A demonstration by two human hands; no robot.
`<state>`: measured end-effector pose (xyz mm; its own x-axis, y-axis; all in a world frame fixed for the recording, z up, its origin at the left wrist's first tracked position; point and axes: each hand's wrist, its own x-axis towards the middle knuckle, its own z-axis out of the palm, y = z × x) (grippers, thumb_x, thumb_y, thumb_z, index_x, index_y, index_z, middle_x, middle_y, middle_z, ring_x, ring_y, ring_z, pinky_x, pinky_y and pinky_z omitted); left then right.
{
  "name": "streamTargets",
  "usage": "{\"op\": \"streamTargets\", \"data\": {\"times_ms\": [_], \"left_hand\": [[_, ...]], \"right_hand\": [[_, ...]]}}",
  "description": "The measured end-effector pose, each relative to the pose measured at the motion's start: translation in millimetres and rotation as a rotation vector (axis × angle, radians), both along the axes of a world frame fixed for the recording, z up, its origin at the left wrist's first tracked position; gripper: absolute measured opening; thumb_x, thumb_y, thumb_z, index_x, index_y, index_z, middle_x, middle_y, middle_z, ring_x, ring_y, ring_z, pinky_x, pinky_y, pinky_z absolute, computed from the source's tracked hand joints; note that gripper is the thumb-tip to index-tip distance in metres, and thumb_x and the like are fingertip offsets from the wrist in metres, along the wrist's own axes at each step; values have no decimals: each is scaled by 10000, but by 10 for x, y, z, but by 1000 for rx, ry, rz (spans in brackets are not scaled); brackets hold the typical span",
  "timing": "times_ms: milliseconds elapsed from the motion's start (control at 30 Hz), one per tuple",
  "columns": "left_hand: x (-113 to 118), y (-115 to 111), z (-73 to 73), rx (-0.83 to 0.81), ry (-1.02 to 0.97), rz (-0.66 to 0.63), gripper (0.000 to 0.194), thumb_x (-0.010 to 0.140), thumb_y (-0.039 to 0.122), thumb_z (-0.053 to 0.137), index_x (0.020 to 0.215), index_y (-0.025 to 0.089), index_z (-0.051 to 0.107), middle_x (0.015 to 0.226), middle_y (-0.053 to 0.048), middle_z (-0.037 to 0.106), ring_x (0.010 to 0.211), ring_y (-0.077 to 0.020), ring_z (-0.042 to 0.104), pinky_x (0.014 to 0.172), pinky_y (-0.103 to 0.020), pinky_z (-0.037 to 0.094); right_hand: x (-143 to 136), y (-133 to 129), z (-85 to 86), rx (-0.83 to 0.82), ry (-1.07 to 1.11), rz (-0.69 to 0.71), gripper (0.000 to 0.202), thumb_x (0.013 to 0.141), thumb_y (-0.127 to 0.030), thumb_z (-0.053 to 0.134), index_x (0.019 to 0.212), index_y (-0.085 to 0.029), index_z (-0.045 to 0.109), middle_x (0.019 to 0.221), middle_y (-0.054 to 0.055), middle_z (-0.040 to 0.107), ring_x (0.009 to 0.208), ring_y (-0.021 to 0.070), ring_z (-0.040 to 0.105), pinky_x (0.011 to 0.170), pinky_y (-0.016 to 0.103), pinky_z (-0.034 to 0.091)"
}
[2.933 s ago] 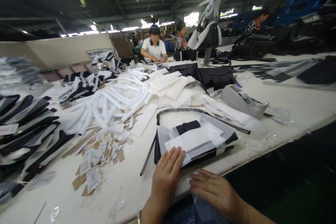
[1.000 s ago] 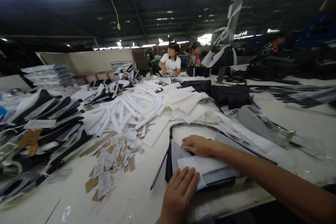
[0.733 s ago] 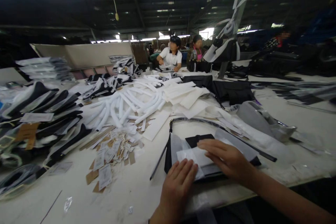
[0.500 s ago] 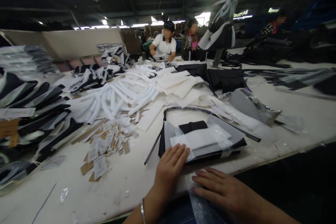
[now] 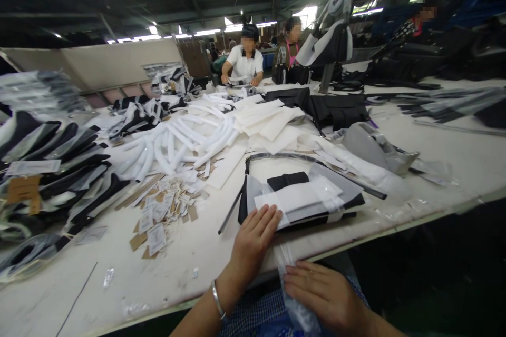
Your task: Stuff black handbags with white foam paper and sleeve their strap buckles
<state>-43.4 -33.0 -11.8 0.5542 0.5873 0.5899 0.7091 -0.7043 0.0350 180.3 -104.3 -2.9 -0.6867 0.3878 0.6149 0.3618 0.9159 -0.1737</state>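
Observation:
A black bag (image 5: 241,205) lies on the table, its front covered by white sheets (image 5: 296,201) and clear plastic. Its wrapped handle (image 5: 284,156) arches behind it. My left hand (image 5: 253,237), with a silver bangle on the wrist, rests on the bag's lower left, fingers laid flat on the sheet. Below the table edge, my right hand (image 5: 324,289) lies against a strip of clear plastic (image 5: 294,300) over my lap, its fingers extended side by side. Whether the thumb pinches the plastic is hidden.
Paper tags (image 5: 156,237) with strings lie left of the bag. Behind are white tubes (image 5: 174,142), white sheets (image 5: 272,118) and black bags (image 5: 338,110). Wrapped black pieces (image 5: 59,168) are piled at left. Across the table, a person (image 5: 245,60) in white handles something.
My right hand has moved slightly down, off the table edge, and more of the plastic strip shows. My left hand stays on the bag. The view has shifted slightly.

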Motion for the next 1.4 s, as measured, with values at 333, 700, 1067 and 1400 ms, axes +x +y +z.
{"op": "streamTargets", "data": {"times_ms": [333,700,1067,1400], "left_hand": [[-13,-12,-25,-49,20,-2,529,980,146,529,1491,179,394,1502,-64,496,1396,-234,450,1130,-450,461],[60,-93,-26,33,-63,65,373,1003,113,377,1322,81,568,1351,-168,597,1311,-261,525,1062,-424,523],[13,-46,72,25,-249,5,373,878,57,419,1179,79,639,1250,-123,684,1213,-235,600,1007,-347,554],[36,-14,171,20,-312,23,448,771,113,504,1196,128,645,1161,-149,700,1056,-231,679,863,-324,620]], "right_hand": [[-3,201,454,-50,40,2,313,963,-68,437,1157,-141,672,1056,88,772,997,153,727,994,314,558],[-271,1142,756,-225,-1,-209,357,915,-78,460,1023,-234,762,899,60,650,826,174,605,729,295,521],[-410,1431,611,-619,-102,-550,118,828,-267,732,715,-255,763,725,-11,616,702,140,604,628,268,416],[-438,1514,638,-647,-206,-586,104,852,-308,712,795,-221,702,764,-18,663,692,138,606,633,254,392]]}}
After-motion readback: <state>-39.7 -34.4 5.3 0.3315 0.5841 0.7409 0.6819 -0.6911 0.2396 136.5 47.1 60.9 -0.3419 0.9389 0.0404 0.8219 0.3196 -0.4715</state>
